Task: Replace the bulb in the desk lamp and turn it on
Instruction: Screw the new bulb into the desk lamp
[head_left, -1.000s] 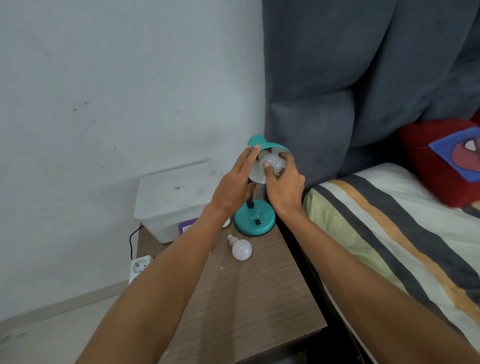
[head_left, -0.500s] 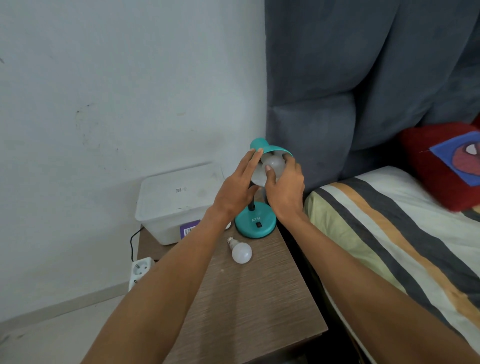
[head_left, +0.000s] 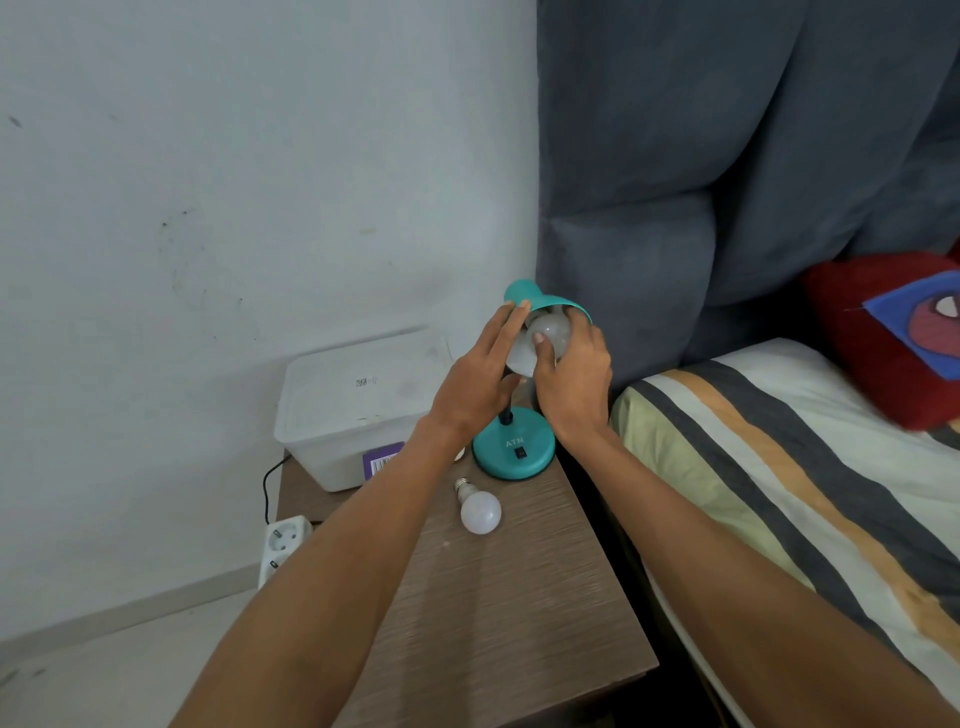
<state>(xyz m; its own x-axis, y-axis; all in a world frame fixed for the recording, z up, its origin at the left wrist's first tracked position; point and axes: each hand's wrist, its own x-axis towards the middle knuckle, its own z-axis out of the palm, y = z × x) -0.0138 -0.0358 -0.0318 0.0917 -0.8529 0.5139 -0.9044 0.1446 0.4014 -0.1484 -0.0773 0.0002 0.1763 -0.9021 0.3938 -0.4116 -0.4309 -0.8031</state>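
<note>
A teal desk lamp stands at the far edge of the wooden bedside table (head_left: 498, 613), its round base (head_left: 511, 449) bearing a black switch. My left hand (head_left: 475, 382) rests flat against the left rim of the teal shade (head_left: 535, 300), steadying it. My right hand (head_left: 574, 376) is curled around the white bulb (head_left: 549, 328) sitting inside the shade, thumb on its front. A second white bulb (head_left: 479, 509) lies loose on the table in front of the base, screw cap pointing away from me.
A white lidded plastic box (head_left: 353, 400) sits at the table's back left. A white power strip (head_left: 283, 543) with a black cable hangs beside the table's left edge. A striped bed (head_left: 779, 493), grey headboard (head_left: 727, 182) and red cushion (head_left: 883, 332) are on the right.
Both hands have stayed on the lamp shade and bulb. My right hand's fingers have shifted slightly around the bulb; the shade looks tipped a little more upward.
</note>
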